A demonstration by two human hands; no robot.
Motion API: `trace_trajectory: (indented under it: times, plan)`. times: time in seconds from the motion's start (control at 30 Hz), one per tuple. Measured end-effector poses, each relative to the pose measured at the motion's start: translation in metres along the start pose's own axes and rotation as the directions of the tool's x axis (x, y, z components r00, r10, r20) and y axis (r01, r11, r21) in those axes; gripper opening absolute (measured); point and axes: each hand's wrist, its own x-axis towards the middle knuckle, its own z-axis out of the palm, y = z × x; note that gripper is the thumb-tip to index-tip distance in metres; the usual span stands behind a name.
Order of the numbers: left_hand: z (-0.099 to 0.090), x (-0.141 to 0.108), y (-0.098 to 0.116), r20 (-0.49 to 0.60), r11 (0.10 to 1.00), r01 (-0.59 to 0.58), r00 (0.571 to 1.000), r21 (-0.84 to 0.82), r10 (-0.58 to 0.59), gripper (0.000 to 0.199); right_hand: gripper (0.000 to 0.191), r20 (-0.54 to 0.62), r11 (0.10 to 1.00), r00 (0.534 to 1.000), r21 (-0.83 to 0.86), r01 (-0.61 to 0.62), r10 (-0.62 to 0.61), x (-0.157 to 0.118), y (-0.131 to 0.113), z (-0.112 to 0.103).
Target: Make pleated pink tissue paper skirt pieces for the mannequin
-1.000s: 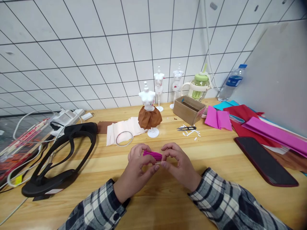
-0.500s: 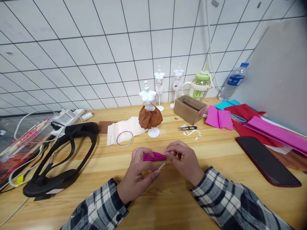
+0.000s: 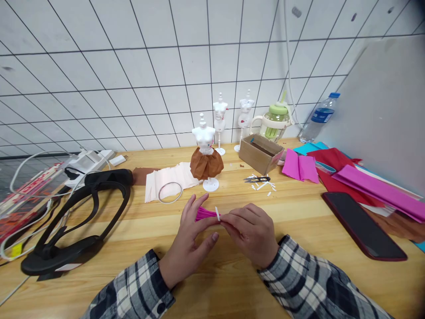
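Observation:
A small piece of pleated magenta paper (image 3: 205, 213) is between my two hands, its folds drawn together toward the right end. Across that narrow end lies a short white strip (image 3: 217, 213), sticking up above the folds. My right hand (image 3: 250, 232) is closed, thumb and fingers pinching the paper's tip beside the strip. My left hand (image 3: 191, 241) has its fingers spread and its thumb apart, with the index finger along the near side of the paper. Part of the paper is hidden behind the left fingers.
Behind my hands stands a white mini mannequin (image 3: 203, 135) in a brown paper skirt (image 3: 206, 165). Thread snips (image 3: 257, 179) lie among white scraps near a cardboard box (image 3: 260, 155). A phone (image 3: 361, 226) and coloured papers are at right, a black headset frame (image 3: 96, 239) at left.
The white strip has gone from lying by my left thumb to standing across the paper's narrow end. My left thumb and fingers have spread; my right hand has moved slightly left onto the tip.

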Motion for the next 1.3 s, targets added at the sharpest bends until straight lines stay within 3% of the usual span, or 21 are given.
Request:
trace_trajectory:
  times: [0.3, 0.5, 0.57, 0.63, 0.7, 0.77, 0.93, 1.13, 1.3]
  plan:
    - [-0.002, -0.001, 0.004, -0.066, 0.958, -0.091, 0.991, 0.273, 0.112, 0.03, 0.014, 0.119, 0.959, 0.983, -0.229, 0.167, -0.143, -0.002, -0.003, -0.006]
    - [0.0, -0.002, 0.005, -0.066, 0.933, -0.135, 0.984, 0.333, 0.166, 0.025, 0.014, 0.192, 0.97, 0.969, -0.156, 0.185, -0.154, -0.004, -0.003, -0.001]
    - [0.001, -0.002, 0.005, -0.065, 0.939, -0.145, 0.983, 0.312, 0.173, 0.027, 0.011, 0.197, 0.993, 0.977, -0.068, 0.098, -0.083, -0.004, -0.006, 0.001]
    - [0.002, -0.003, 0.005, -0.06, 0.949, -0.147, 0.984, 0.28, 0.17, 0.029, 0.008, 0.211, 0.994, 0.976, 0.083, -0.07, 0.051, -0.003, -0.01, 0.003]
    - [0.002, -0.003, 0.004, -0.048, 0.959, -0.14, 0.986, 0.245, 0.157, 0.028, 0.008, 0.245, 0.944, 0.952, 0.225, -0.24, 0.184, -0.001, -0.012, 0.003]
    - [0.001, -0.002, 0.004, -0.035, 0.968, -0.129, 0.99, 0.214, 0.14, 0.026, 0.008, 0.276, 0.894, 0.927, 0.299, -0.333, 0.253, 0.0, -0.014, 0.004]
    - [0.0, 0.001, 0.003, -0.037, 0.974, -0.123, 0.99, 0.189, 0.132, 0.022, 0.009, 0.301, 0.825, 0.9, 0.381, -0.418, 0.317, 0.001, -0.014, 0.007]
    - [0.001, 0.001, 0.003, -0.076, 0.972, -0.144, 0.984, 0.183, 0.16, 0.018, 0.009, 0.336, 0.813, 0.893, 0.4, -0.422, 0.298, -0.001, -0.017, 0.008]
    - [-0.003, 0.004, 0.004, -0.095, 0.991, -0.133, 0.987, -0.003, 0.132, 0.012, 0.004, 0.375, 0.664, 0.817, 0.477, -0.576, 0.439, 0.002, -0.012, 0.008]
